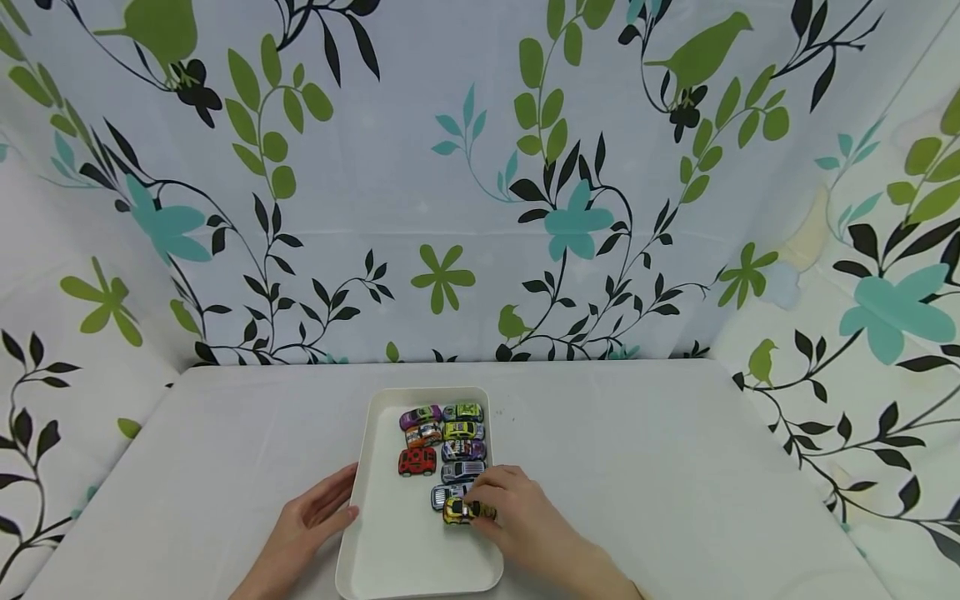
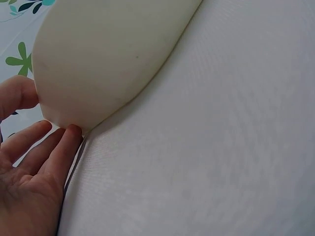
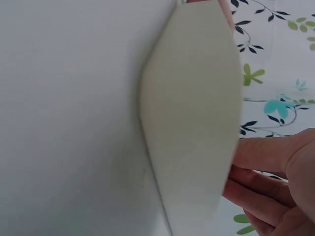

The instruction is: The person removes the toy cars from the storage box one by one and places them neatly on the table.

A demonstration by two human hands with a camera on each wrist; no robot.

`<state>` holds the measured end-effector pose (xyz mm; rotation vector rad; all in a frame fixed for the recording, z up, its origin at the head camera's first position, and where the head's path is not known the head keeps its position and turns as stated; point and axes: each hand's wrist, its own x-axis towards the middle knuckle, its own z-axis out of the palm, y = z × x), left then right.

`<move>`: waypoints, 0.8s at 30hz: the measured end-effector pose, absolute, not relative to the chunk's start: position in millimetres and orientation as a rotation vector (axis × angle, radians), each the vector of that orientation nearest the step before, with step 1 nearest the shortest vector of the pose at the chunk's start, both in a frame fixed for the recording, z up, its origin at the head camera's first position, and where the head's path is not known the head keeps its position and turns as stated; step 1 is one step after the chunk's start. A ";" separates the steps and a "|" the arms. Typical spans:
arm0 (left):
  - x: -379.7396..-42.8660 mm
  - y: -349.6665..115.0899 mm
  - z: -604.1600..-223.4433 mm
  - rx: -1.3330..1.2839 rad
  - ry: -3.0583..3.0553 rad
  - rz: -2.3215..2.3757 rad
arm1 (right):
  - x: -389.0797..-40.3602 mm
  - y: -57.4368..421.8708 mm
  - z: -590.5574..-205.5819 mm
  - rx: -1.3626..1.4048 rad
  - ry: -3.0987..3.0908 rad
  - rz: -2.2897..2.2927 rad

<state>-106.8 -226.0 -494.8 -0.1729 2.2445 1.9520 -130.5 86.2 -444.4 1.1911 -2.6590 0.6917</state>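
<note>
A white tray on the table holds several small toy cars. My right hand pinches a yellow and black toy car at the tray's right side, close below a silver toy car. Above these, a grey toy car and several colourful ones form a right column. A red spotted toy car ends the shorter left column, under an orange one and a purple one. My left hand touches the tray's left wall with its fingers and thumb; the left wrist view shows its fingertips against the outside.
The white tabletop extends on both sides of the tray. Behind it hangs a white cloth printed with leaves, birds and flowers, and similar cloth lines both sides. Only the tray's outer wall shows in the wrist views.
</note>
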 end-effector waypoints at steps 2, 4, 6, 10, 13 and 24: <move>-107.2 -226.4 -495.1 -0.174 2.239 1.958 | -132.4 88.1 -440.3 1.174 -2.639 0.721; -107.5 -226.9 -495.4 -0.171 2.238 1.959 | -134.6 90.1 -437.7 1.162 -2.611 0.742; -107.7 -227.3 -495.7 -0.172 2.235 1.960 | -137.1 92.1 -435.2 1.150 -2.581 0.768; -108.1 -227.3 -495.9 -0.180 2.238 1.951 | -142.9 97.8 -431.7 1.119 -2.550 0.781; -108.1 -226.7 -495.2 -0.190 2.237 1.949 | -147.4 103.6 -429.7 1.081 -2.583 0.764; -108.0 -226.7 -493.2 -0.196 2.229 1.948 | -171.7 126.4 -435.1 1.012 -2.563 0.762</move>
